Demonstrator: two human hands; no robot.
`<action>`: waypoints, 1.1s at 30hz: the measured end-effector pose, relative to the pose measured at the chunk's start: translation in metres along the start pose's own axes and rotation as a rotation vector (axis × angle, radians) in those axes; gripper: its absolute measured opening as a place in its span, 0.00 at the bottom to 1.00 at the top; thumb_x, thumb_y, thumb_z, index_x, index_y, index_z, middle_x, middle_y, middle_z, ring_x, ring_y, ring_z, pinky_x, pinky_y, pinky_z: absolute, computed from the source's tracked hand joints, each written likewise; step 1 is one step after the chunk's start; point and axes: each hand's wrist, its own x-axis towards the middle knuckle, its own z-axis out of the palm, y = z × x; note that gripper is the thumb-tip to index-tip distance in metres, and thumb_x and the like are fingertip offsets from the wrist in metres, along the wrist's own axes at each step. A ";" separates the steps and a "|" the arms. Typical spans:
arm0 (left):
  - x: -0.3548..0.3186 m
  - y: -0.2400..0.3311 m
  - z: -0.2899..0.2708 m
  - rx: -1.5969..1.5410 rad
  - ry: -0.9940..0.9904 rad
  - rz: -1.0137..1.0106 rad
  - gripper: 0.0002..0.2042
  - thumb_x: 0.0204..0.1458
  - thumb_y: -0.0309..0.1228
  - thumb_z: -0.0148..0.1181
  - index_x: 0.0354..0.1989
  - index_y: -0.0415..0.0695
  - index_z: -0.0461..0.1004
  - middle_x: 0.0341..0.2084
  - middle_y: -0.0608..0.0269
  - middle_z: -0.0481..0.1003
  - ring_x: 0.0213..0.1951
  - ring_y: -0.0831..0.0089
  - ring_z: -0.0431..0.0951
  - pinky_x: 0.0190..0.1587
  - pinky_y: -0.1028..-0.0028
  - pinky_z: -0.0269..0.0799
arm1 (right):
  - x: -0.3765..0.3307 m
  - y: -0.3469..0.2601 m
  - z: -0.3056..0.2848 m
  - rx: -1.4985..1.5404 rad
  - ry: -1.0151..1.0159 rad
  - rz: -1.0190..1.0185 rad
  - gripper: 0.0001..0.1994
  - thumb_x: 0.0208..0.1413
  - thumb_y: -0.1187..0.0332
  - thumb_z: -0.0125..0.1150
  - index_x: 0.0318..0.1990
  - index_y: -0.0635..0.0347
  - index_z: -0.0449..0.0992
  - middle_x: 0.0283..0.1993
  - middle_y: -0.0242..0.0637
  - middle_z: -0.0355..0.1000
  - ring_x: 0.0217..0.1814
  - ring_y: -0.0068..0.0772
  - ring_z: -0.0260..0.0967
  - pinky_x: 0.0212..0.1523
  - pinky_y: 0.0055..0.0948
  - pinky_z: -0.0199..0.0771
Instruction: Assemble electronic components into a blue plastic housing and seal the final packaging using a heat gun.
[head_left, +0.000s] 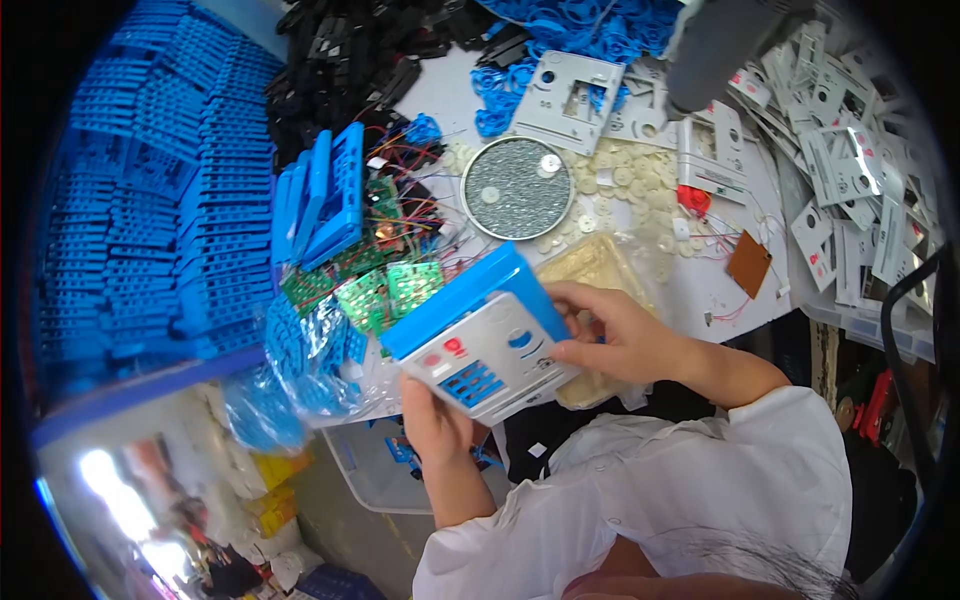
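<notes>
You get bright, even light; glare blooms at seven o'clock, a blurred grey object (725, 45) sits at one o'clock, and edges bend and darken.

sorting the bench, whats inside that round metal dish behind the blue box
The round metal dish holds a grey, speckled layer, too small to identify, with two pale discs lying on top. The layer covers the dish's bottom, so anything beneath stays hidden.
</notes>
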 end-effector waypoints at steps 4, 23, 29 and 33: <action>0.004 -0.002 0.014 0.068 -0.020 -0.041 0.26 0.72 0.43 0.42 0.70 0.36 0.61 0.66 0.47 0.68 0.65 0.53 0.70 0.67 0.51 0.64 | -0.002 0.007 0.009 -0.095 0.217 -0.131 0.28 0.54 0.71 0.71 0.63 0.60 0.69 0.60 0.39 0.67 0.40 0.22 0.67 0.36 0.21 0.72; -0.007 -0.020 0.024 -0.487 0.034 -0.221 0.31 0.72 0.52 0.35 0.72 0.40 0.59 0.65 0.44 0.68 0.63 0.47 0.72 0.64 0.46 0.70 | 0.002 0.014 -0.014 0.434 -0.064 -0.016 0.05 0.58 0.77 0.68 0.40 0.67 0.81 0.67 0.39 0.63 0.61 0.29 0.68 0.60 0.30 0.70; -0.004 -0.027 0.017 -0.501 -0.003 -0.200 0.28 0.72 0.47 0.38 0.72 0.40 0.59 0.67 0.46 0.66 0.66 0.49 0.69 0.68 0.47 0.64 | 0.000 0.018 -0.010 0.391 0.025 -0.091 0.06 0.57 0.76 0.68 0.41 0.66 0.81 0.66 0.40 0.65 0.57 0.27 0.71 0.56 0.26 0.72; -0.005 -0.024 0.010 -0.485 -0.051 -0.144 0.28 0.71 0.48 0.40 0.70 0.40 0.62 0.67 0.46 0.67 0.66 0.49 0.68 0.68 0.47 0.63 | -0.008 0.008 -0.003 0.182 0.115 -0.055 0.08 0.56 0.74 0.70 0.42 0.64 0.81 0.64 0.45 0.69 0.57 0.30 0.72 0.55 0.27 0.71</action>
